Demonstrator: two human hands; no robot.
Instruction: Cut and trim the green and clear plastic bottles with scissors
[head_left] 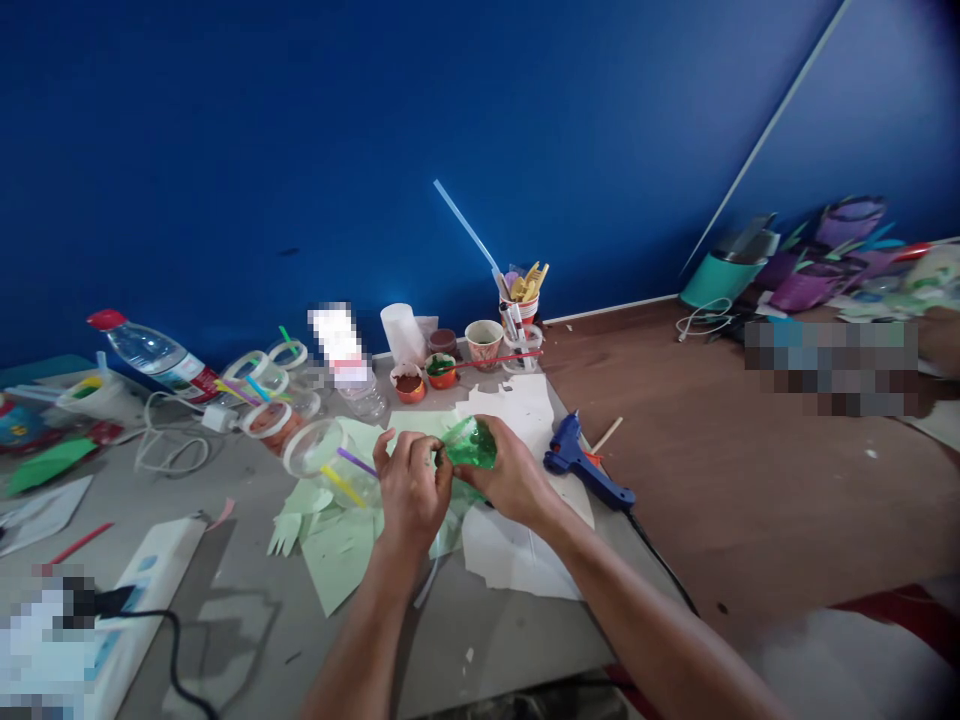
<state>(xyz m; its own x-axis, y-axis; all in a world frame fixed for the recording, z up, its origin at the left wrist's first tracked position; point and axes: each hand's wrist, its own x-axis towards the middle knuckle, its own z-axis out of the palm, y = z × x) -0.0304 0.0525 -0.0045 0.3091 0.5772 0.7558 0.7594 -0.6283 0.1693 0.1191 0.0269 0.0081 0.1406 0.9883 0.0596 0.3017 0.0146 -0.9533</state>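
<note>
A shiny, green see-through plastic cup-like piece is held over the table between both hands. My right hand wraps round its right side. My left hand is closed, thumb and fingers pinched at the left edge of the piece; what lies between those fingertips is hidden. Dark smudges show on the left fingers. Beneath the hands lie light green paper sheets and torn white paper. To the right of my right hand rests a blue glue gun.
Behind the hands stand paint cups, a paper cup and a cup of wooden spoons. Clear cups with straws and a tilted bottle are left. A power strip lies front left. Another person's hand shows far right.
</note>
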